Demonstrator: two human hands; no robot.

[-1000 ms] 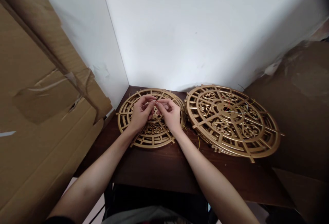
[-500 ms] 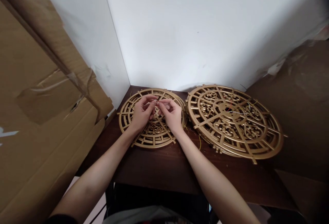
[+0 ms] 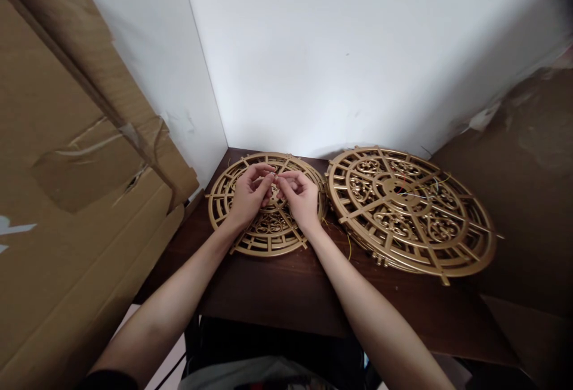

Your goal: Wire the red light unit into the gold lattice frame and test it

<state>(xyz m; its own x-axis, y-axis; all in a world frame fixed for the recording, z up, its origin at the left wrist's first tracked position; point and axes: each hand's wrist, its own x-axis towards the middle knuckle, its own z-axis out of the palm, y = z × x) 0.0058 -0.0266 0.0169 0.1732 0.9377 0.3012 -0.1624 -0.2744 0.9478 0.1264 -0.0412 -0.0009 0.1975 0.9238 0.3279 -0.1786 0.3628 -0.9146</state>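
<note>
- Head view: left hand and right hand are held close together above the middle of the left grille stack.
- Grip: fingertips of both hands are pinched on a tiny piece; too small to be identified.
- Left grille stack: round gold openwork grilles, laid flat on the dark wooden table. Hub and upper part are partly blocked from view by the hands.
- Right grille stack: larger in view, placed just beside the left one, top grille sitting tilted. Scrollwork panels are set between its spokes.
- Thin wires, yellow, white and red, are strewn over its hub area.
- Loose yellow wire: hung out near the gap between the stacks, partly hidden.
- Obstructions: table is closed in by white wall behind, left cardboard with tape and creases, right cardboard in shadow. Right grille stack is fitted close to the right cardboard; contact can't be confirmed.
</note>
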